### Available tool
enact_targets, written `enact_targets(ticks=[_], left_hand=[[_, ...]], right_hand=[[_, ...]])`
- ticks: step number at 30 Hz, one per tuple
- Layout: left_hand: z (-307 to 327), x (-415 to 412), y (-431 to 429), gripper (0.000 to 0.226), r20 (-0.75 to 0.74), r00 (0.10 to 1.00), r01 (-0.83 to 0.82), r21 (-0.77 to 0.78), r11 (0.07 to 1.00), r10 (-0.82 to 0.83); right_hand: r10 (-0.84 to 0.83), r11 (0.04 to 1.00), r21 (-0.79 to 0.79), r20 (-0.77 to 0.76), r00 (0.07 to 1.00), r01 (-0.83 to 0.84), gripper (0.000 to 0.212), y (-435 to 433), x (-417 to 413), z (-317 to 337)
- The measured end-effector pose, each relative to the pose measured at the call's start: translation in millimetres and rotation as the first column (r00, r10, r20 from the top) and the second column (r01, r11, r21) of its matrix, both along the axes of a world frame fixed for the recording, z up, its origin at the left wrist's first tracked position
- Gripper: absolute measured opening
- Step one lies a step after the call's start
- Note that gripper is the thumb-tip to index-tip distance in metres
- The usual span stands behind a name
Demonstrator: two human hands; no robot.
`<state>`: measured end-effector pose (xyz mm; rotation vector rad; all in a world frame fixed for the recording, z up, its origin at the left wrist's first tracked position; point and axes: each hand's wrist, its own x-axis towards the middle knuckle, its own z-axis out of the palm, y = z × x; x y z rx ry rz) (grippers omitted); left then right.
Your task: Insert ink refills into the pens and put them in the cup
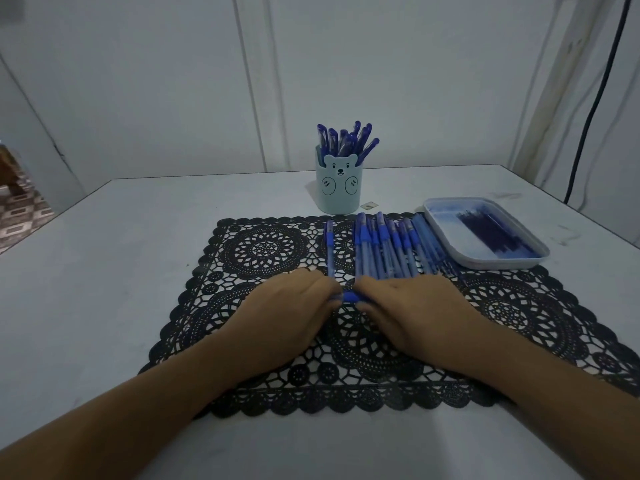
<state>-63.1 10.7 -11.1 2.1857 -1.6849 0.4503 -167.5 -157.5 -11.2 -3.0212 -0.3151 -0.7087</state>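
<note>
Your left hand [294, 301], centre frame, pinches one end of a blue pen [349, 296], and your right hand [412, 303] grips the other end, so the pen lies crosswise between them, low over the mat. This looks like the assembly step, closing the barrel on a refill, but your fingers hide the joint, so I can't tell how far it's seated.

Next it wants a firm finish, then a lift up-frame to the bear cup [338, 188], where finished pens [346, 142] already stand upright. A row of pens [381, 247] waits just above your hands, and refills [491, 233] lie in the tray [519, 263] at right.

Patterned floor [20, 213] shows at far left. The black lace mat [263, 251] sits on a pale worktop [138, 237] against white panelled walls [138, 81], and a dark cable [595, 98] drops down the upper right.
</note>
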Motion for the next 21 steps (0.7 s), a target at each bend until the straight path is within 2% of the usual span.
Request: enact_targets(ticks=[6,8,11,13,16,21], left_hand=[[-1,2,0,0.028,0.012,1.000,-0.018,-0.014,1.000,0.019],[-1,4,2,0.027,-0.023,0.999,-0.046,-0.027,0.999,0.045],[-4,11,5,0.029,-0.112,0.989,-0.109,-0.094,0.990,0.098],[-6,15,6,0.028,-0.161,0.979,-0.145,-0.128,0.981,0.124],[-7,16,5,0.027,-0.182,0.976,-0.144,-0.135,0.980,0.119],[-4,12,6,0.017,-0.158,0.980,-0.135,-0.106,0.985,0.117]], right_hand=[[-0.077,0.996,0.052,-0.038,0.996,0.079,0.034,-5,-3,7],[-0.133,0.980,0.148,-0.024,0.991,0.135,0.031,-4,-4,13],[-0.199,0.920,0.329,-0.081,0.977,0.214,0.021,-13,-7,16],[-0.232,0.913,0.320,-0.101,0.967,0.253,0.023,-18,-7,15],[-0.192,0.937,0.263,-0.162,0.968,0.229,0.028,-15,-5,12],[-0.148,0.927,0.322,-0.163,0.975,0.194,0.035,-12,-5,13]])
